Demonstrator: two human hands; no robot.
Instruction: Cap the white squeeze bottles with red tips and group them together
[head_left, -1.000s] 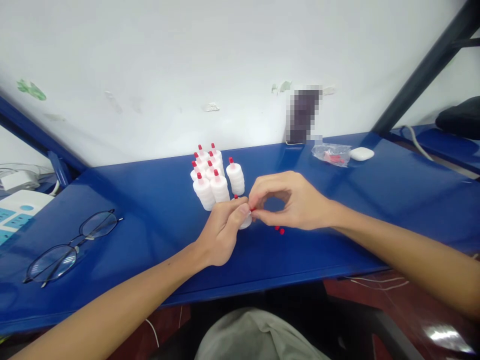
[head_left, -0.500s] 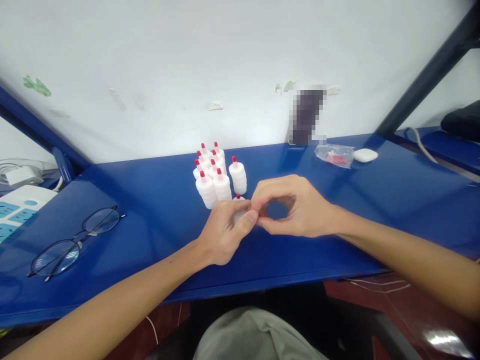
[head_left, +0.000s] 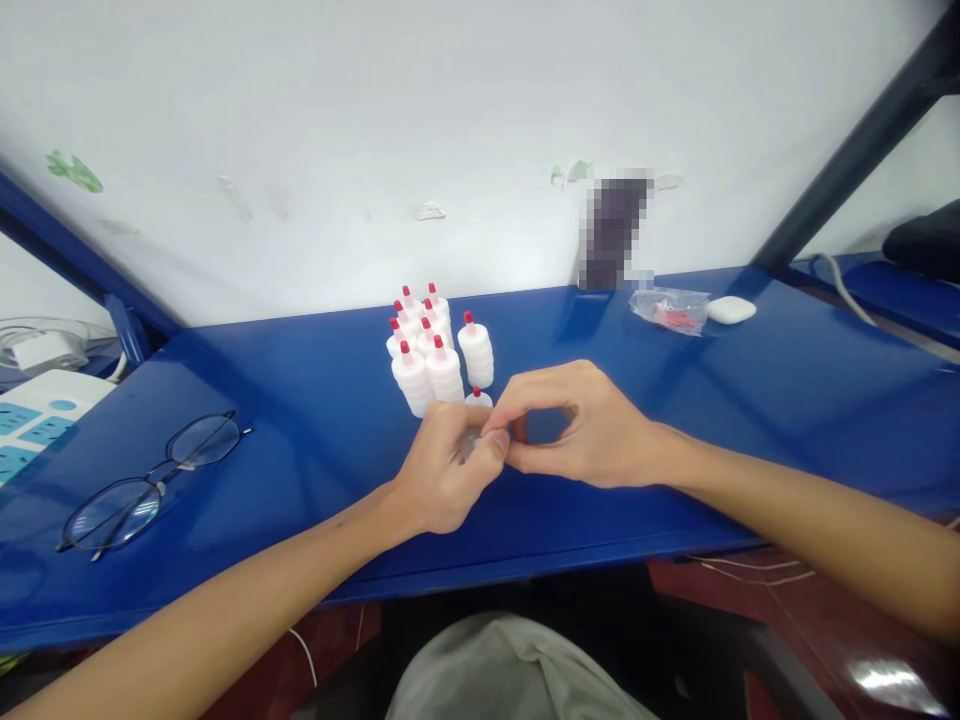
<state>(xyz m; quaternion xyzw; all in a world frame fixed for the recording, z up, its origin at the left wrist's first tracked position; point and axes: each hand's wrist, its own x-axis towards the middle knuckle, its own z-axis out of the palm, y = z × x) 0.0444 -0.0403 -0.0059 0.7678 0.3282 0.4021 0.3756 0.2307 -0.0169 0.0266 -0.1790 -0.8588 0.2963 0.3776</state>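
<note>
My left hand (head_left: 454, 465) is closed in front of the bottles, thumb against its curled fingers. A whitish, partly see-through piece (head_left: 470, 441) shows in the gap between thumb and fingers; most of it is hidden, and I cannot tell its kind. The fingertips of my right hand (head_left: 581, 425) pinch together at the left thumb tip, and what they hold is hidden. Just behind the hands, one white squeeze bottle (head_left: 478, 398) with a red tip cap is partly covered. Another squeeze bottle (head_left: 476, 357) stands behind it, beside a group of several upright red-capped bottles (head_left: 444, 375).
Eyeglasses (head_left: 150, 485) lie on the blue table (head_left: 315, 400) at left, near a white power strip (head_left: 49, 415). At the back right are a clear bag (head_left: 670, 312) with red pieces, a white rounded object (head_left: 731, 310) and a pixelated dark object (head_left: 615, 235) against the wall.
My right fingertips have shifted slightly left and down along the left thumb. The left thumb has moved a little left, and more of the partly covered bottle shows. The standing bottles have not moved.
</note>
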